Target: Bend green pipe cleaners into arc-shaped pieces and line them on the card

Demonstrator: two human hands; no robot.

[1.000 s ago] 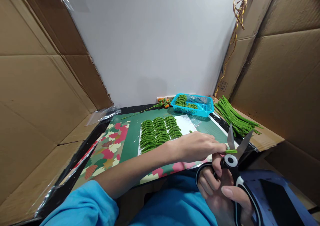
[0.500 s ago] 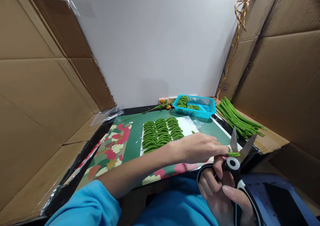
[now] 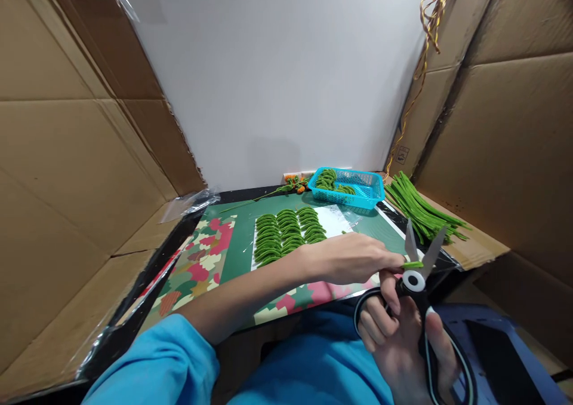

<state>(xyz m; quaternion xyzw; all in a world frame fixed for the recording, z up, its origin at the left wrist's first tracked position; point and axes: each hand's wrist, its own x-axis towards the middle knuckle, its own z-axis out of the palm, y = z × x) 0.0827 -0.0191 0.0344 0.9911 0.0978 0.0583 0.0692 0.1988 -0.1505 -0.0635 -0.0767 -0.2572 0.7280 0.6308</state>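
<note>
My left hand (image 3: 356, 258) pinches a short piece of green bean (image 3: 412, 265), whose tip sticks out past the fingers between the blades of the scissors (image 3: 413, 281). Those scissors have black and white handles, and their blades stand spread apart, pointing away from me. My right hand (image 3: 398, 339) grips them by the handles, thumb in one loop and fingers in the other. Beyond my left arm, cut green beans (image 3: 289, 229) lie in three neat columns on a white sheet (image 3: 335, 220). The left fingertips are partly hidden behind the hand.
A blue plastic basket (image 3: 371, 199) with some cut beans stands at the back. Right of it lies a bunch of long green beans (image 3: 414, 208) on cardboard. Orange flowers (image 3: 298, 183) rest left of the basket. Cardboard walls (image 3: 514, 136) rise on both sides.
Both hands, with the bean and scissors, appear slightly further left and up in the picture; the whole view has shifted a little too. The blades look slightly closer together.
</note>
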